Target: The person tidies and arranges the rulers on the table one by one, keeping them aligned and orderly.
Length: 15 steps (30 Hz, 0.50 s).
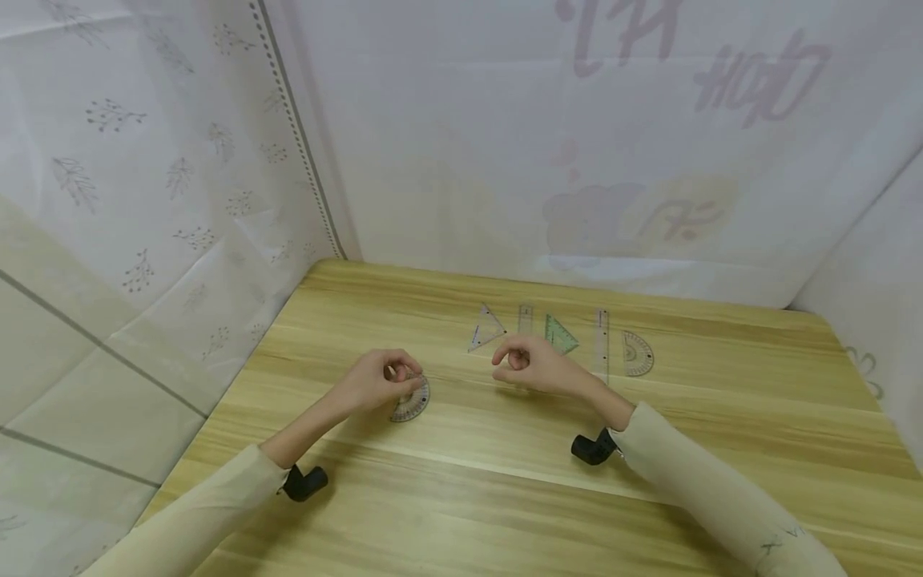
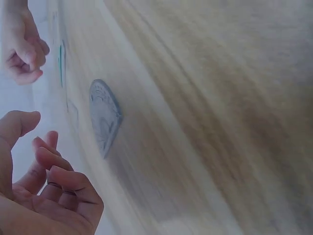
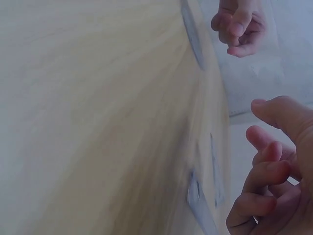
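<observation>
A clear protractor [image 1: 413,407] lies on the wooden table, partly covered in the head view by my left hand [image 1: 380,380]. In the left wrist view that hand hovers above the table, fingers loosely bent and thumb apart from them, with the protractor [image 2: 103,117] lying beyond the fingertips. My right hand [image 1: 537,365] hangs over the table with loosely curled fingers and nothing in them. Just behind it are a short clear ruler [image 1: 525,318] and a green set square [image 1: 558,335], whose lower part it overlaps. Left of these sits a clear set square [image 1: 487,330].
Farther right lie a longer clear ruler [image 1: 602,340], partly behind the right forearm, and a second protractor [image 1: 638,354]. White printed cloth [image 1: 461,160] hangs behind the table's [image 1: 447,513] far edge and at both sides. Black wrist mounts [image 1: 306,484] hang below the sleeves.
</observation>
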### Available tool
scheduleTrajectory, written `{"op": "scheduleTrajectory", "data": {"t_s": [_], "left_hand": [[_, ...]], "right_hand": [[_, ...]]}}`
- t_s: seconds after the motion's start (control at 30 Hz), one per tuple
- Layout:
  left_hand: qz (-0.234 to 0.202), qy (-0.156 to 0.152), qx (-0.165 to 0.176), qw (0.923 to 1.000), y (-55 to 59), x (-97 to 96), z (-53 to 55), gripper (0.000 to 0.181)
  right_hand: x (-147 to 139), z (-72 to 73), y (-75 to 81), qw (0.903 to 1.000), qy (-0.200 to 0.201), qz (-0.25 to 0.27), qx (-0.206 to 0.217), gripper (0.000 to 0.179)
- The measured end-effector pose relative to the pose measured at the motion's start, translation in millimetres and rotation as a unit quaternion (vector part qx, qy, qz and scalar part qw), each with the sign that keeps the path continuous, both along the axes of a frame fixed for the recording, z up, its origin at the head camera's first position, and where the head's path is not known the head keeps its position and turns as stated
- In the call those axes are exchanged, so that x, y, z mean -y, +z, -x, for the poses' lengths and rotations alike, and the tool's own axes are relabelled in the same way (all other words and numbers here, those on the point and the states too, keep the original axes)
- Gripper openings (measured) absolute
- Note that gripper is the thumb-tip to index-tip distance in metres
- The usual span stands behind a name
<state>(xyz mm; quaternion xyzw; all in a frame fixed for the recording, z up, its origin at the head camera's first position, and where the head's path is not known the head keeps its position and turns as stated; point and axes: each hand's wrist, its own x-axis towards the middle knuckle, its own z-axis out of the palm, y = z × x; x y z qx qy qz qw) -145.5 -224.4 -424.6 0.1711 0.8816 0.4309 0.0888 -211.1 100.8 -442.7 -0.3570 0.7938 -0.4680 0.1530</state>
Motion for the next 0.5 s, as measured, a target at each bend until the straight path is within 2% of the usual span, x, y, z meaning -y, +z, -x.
{"op": "scheduleTrajectory", "data": {"t_s": [0.27,0.5], "left_hand": [[-0.026,-0.007,-0.012,0.9996,3.4,-11.9,10.5,0.028],[-0.051,-0.013,0.000,0.9986,5.1,-21.9,23.4,0.042]], "right_hand": [[-34,-2.4,8.4,0.9993,-0.038,0.001,0.005,0.029],[-48,2.7,11.5,0.9972,-0.073,-0.014,-0.011,0.030]]}}
